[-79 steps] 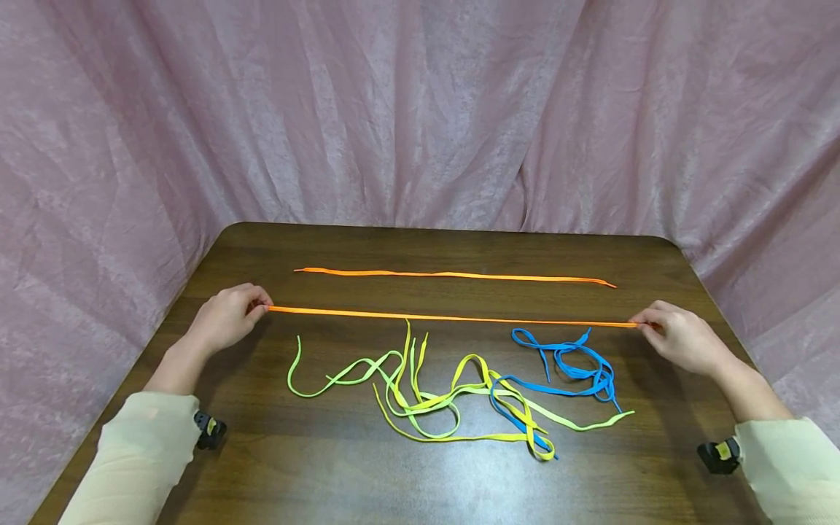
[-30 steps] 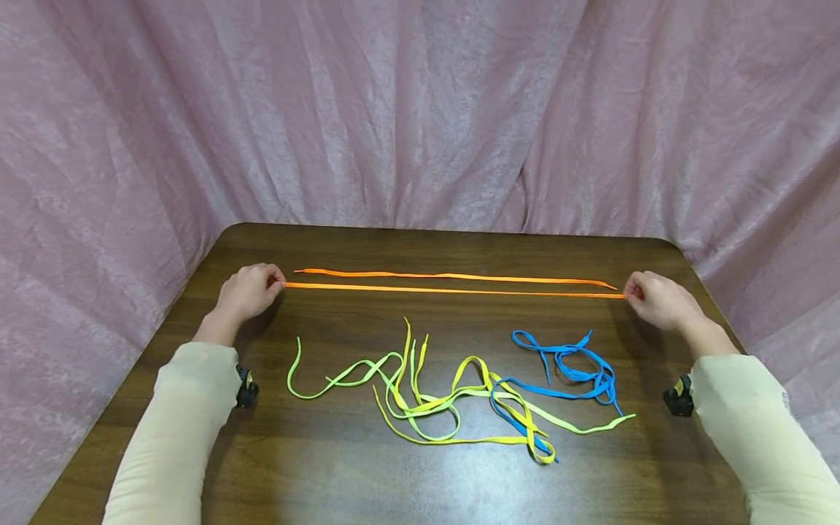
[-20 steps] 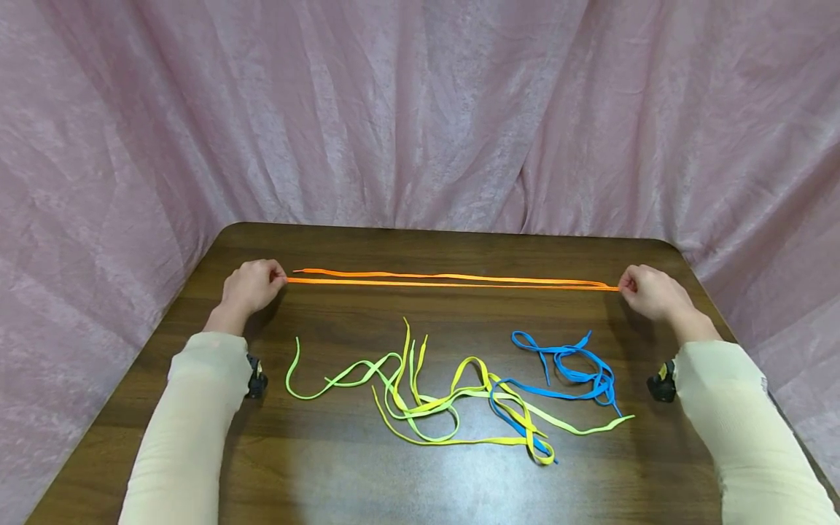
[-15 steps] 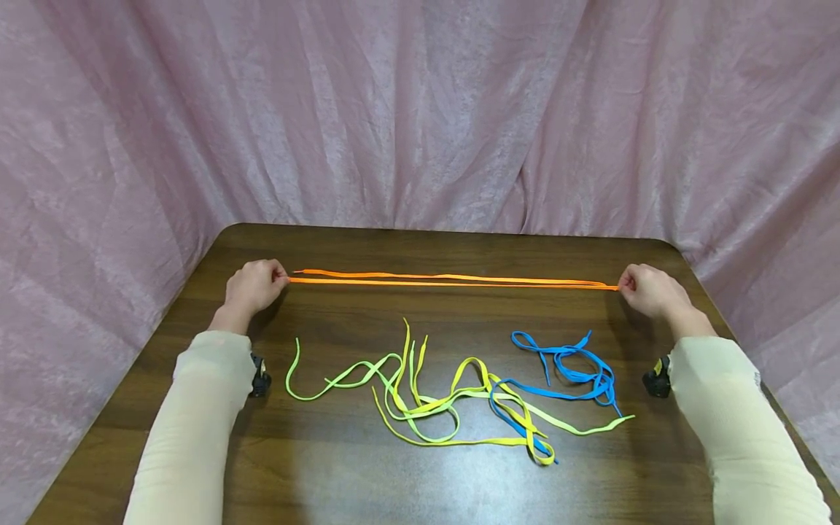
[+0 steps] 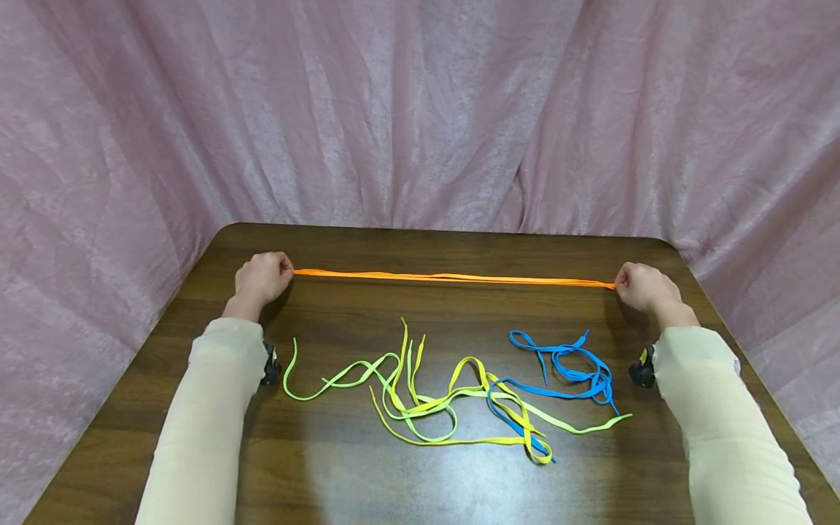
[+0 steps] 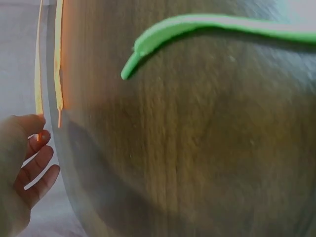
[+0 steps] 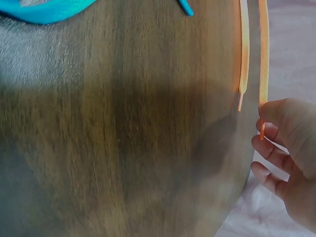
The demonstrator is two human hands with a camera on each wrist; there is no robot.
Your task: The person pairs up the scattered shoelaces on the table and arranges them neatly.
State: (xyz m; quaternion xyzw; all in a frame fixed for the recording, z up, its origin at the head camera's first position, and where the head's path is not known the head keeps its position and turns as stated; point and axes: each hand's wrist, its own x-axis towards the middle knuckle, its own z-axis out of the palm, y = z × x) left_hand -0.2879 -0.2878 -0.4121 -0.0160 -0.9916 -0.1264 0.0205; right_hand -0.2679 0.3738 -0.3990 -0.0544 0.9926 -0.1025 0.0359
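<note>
Between my two hands an orange shoelace (image 6: 38, 79) stretches nearly straight across the far part of the table. My left hand (image 5: 264, 278) pinches its left end between thumb and forefinger, the other fingers spread loosely. At the opposite end, my right hand (image 5: 646, 286) pinches the lace in the same way, its tip poking out below the fingers in the right wrist view. A second orange shoelace (image 7: 244, 54) lies on the table alongside. From the head view the two overlap almost completely; the wrist views show a gap between them.
Nearer my body lie tangled laces on the brown wooden table (image 5: 394, 488): yellow shoelaces (image 5: 472, 441), green shoelaces (image 5: 305, 398) and a blue shoelace (image 5: 551, 394), which crosses the yellow at the right. A pink curtain (image 5: 420, 117) hangs behind the table's far edge.
Both hands have carried the held orange lace away from my body and drawn slightly inward. It has come up to the orange lace on the table; the other laces have stayed put.
</note>
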